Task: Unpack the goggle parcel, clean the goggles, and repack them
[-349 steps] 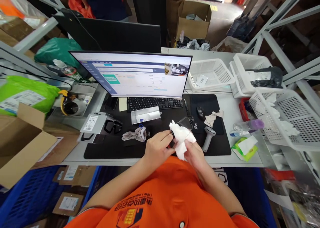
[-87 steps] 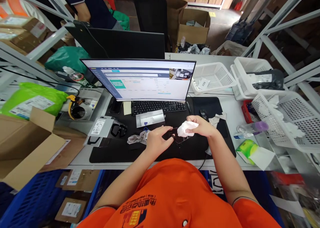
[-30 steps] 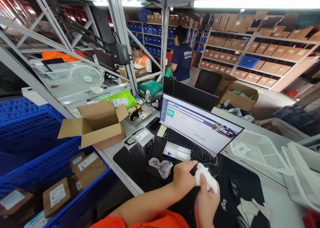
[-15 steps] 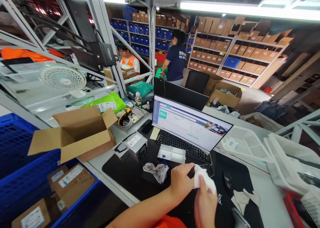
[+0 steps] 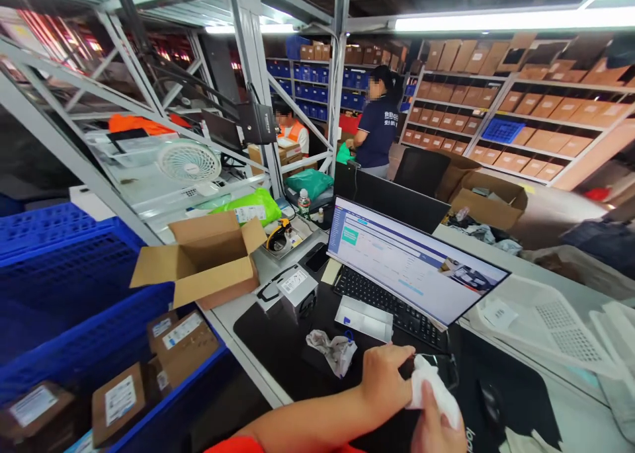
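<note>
My right hand (image 5: 436, 426) is closed around a crumpled white cloth or tissue (image 5: 430, 385), pressing it with the thumb. Beside it, my left hand (image 5: 384, 377) pinches the edge of what looks like thin dark-framed glasses (image 5: 450, 368); the cloth and fingers hide much of them. Left of my hands, a crumpled pale cloth pouch (image 5: 333, 352) with a blue cord end lies on the black desk mat (image 5: 268, 327). An open narrow white box (image 5: 364, 319) sits behind it, by the keyboard (image 5: 391, 304). A grey box (image 5: 299, 293) with a label stands further left.
A monitor (image 5: 411, 261) stands behind the keyboard. An open cardboard carton (image 5: 213, 288) is at left, above a blue crate (image 5: 198, 390) of parcels. The mouse (image 5: 491, 400) and a white basket (image 5: 540, 321) are on the right. A person in navy (image 5: 380, 129) stands beyond.
The view has swung left, so the scene shifts right. Both hands stay together at the white cloth. More of the dark frame shows beyond it. The standing person's arm has moved.
</note>
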Motion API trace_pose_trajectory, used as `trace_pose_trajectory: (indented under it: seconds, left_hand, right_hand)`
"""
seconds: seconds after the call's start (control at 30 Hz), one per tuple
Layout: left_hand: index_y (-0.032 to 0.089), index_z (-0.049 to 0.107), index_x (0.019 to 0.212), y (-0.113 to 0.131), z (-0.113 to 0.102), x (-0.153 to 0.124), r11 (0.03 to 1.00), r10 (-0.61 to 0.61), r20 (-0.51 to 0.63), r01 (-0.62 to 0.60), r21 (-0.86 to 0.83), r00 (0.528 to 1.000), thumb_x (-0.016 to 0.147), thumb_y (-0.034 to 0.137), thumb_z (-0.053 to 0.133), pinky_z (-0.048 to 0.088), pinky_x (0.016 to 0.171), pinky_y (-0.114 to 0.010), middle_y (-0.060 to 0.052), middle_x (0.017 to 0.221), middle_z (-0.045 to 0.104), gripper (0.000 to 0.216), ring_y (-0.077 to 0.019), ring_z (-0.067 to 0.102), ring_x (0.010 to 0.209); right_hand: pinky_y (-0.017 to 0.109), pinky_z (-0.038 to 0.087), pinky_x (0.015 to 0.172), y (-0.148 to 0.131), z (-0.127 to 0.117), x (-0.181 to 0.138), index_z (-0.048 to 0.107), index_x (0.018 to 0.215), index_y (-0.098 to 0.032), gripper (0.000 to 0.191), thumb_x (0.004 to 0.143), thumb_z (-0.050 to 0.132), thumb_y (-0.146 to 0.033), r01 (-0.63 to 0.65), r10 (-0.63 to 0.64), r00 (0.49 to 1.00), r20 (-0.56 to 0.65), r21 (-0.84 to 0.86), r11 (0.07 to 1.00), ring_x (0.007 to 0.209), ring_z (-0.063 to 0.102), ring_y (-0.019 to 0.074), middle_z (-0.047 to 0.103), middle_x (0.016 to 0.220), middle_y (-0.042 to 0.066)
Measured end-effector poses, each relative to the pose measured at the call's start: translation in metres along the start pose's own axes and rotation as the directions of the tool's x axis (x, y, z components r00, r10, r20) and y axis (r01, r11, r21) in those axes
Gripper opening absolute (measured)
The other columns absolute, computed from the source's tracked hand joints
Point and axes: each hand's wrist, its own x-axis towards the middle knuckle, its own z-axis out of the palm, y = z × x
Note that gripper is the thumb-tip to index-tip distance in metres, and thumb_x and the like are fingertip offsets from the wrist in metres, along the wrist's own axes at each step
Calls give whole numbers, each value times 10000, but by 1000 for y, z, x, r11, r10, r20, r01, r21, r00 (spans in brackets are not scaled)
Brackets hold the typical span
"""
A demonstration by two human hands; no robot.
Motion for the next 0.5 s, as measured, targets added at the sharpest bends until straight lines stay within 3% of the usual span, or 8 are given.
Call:
trace_pose_trajectory:
  seconds: [0.07, 0.13, 0.2, 0.3, 0.4, 0.5]
  left_hand:
    - [279, 794, 1039, 1, -1, 4, 1000, -17, -1, 17, 14, 1000, 684, 278, 799, 622, 920, -406, -10, 961, 801, 355, -261, 772, 842]
    - [270, 800, 1003, 2, -3, 4, 999, -37, 11, 37, 23, 999, 711, 299, 791, 622, 923, -407, -17, 930, 802, 294, -257, 773, 822]
    - [265, 793, 1032, 5, -4, 1, 999, -31, 35, 31, 12, 999, 708, 266, 774, 611, 959, -425, -13, 947, 802, 324, -254, 774, 833]
    - [269, 765, 1140, 9, -3, -6, 1000, 15, 62, -13, -23, 998, 692, 194, 736, 591, 1009, -449, -3, 1024, 795, 455, -248, 774, 877]
    - [272, 764, 1153, 14, 1, -8, 999, 14, 69, -12, -34, 998, 704, 201, 737, 588, 1018, -441, -3, 1060, 788, 455, -246, 772, 911]
    - [260, 762, 1166, 17, 3, -5, 998, -4, 90, 9, -58, 996, 709, 264, 785, 575, 1038, -419, -16, 1092, 779, 458, -249, 767, 951]
  right_hand:
    - [308, 583, 614, 8, 1, -5, 695, 982, -151, 558, 604, 903, -505, 58, -60, 998, -19, -72, 996, 717, 703, 227, 747, 749, 39]
    - [299, 566, 581, 1, -2, -1, 688, 944, -140, 585, 553, 929, -503, 41, -42, 999, -2, -108, 993, 685, 689, 218, 750, 759, 49]
    - [322, 586, 627, -16, -8, 9, 676, 925, -135, 591, 537, 934, -499, -72, 75, 994, 75, -51, 996, 712, 704, 226, 762, 823, 71]
    - [363, 610, 762, -40, -16, 22, 670, 974, -147, 515, 680, 850, -529, -213, 193, 963, 189, 95, 972, 827, 730, 233, 764, 900, 77]
    - [324, 597, 759, -42, -17, 17, 672, 974, -155, 439, 767, 790, -524, -102, 94, 993, 72, 122, 987, 805, 713, 194, 751, 865, 50]
    - [312, 574, 678, -23, -17, -3, 669, 930, -144, 447, 750, 810, -528, 91, -92, 995, -45, -33, 995, 722, 683, 188, 746, 844, 57]
